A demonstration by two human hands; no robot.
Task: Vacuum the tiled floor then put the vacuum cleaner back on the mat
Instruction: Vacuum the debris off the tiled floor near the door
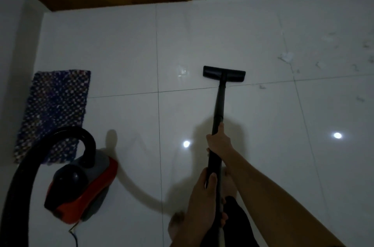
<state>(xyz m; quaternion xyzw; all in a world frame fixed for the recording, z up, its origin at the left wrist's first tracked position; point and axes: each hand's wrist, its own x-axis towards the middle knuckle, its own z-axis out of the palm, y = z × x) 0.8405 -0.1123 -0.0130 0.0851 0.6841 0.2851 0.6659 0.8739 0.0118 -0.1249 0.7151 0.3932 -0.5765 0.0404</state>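
The vacuum cleaner point(81, 188), a red and grey canister, sits on the tiled floor point(263, 125) at near left, just beside the near right corner of the blue checked mat point(54, 109) and, as far as I can tell, off it. Its black hose point(18, 176) arcs up from the body and runs down out of view at the left edge. The black wand point(219, 103) reaches forward to the floor head point(224, 74), which lies flat on the tile just past a grout line, near the middle of the room.

I judge the sweeping is still in hand: scraps of debris point(286, 57) and dark strands lie scattered at far right, well apart from the head. To do this pass well I would keep the head flat and pressed evenly, work it in slow overlapping strokes toward the right, and mind the hose so it does not drag the canister over.

My right hand point(218, 141) is clamped around the wand further down its length, arm stretched forward from the near right. My left hand point(204, 196) is wrapped around the wand nearer my body, thumb lying along the tube. Bare feet show below, blurred.
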